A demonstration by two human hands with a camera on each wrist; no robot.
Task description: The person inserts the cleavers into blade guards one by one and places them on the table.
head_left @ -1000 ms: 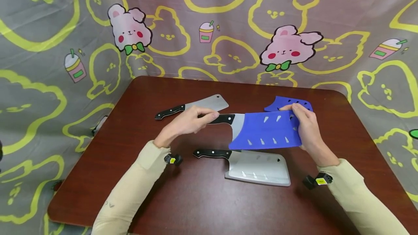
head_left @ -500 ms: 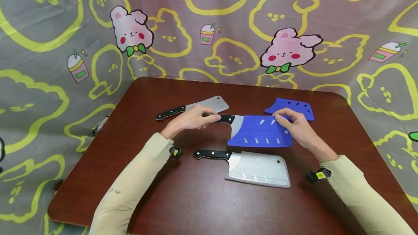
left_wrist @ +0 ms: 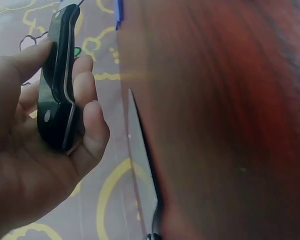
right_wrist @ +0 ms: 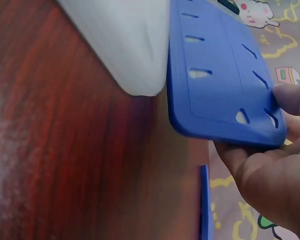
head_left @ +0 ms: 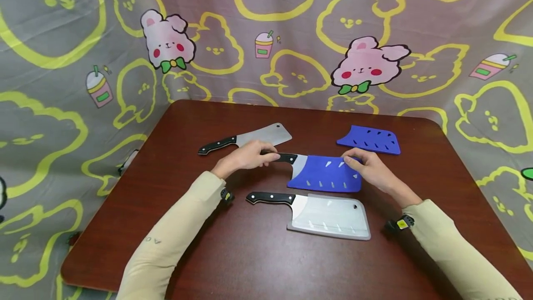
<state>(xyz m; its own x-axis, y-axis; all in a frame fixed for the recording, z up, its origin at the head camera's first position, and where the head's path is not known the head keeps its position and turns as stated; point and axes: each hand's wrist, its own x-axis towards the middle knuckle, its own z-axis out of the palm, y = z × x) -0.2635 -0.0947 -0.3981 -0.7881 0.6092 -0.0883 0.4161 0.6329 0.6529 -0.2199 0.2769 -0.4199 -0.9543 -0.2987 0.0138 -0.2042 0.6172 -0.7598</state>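
Note:
A cleaver sheathed in a blue slotted blade cover (head_left: 326, 173) spans both hands above the middle of the table. My left hand (head_left: 251, 154) grips its black riveted handle (left_wrist: 57, 85), fingers curled round it in the left wrist view. At the other end my right hand (head_left: 370, 168) pinches the cover's far top corner between thumb and fingers; the right wrist view shows the blue cover (right_wrist: 225, 75) from its end. A strip of bare blade (head_left: 299, 165) shows between handle and cover. Just nearer to me lies another cleaver (head_left: 329, 214) in a whitish translucent cover.
Behind the left hand an uncovered cleaver (head_left: 266, 134) lies with its black handle leftward. A second blue blade cover (head_left: 370, 139), with no knife in it, lies at the back right. The brown table (head_left: 233, 258) meets a patterned curtain (head_left: 300, 27) behind.
Both hands have lowered the blue-covered cleaver toward the table. My right hand has shifted left, from the cover's end to its upper corner, leaving the other blue cover fully visible.

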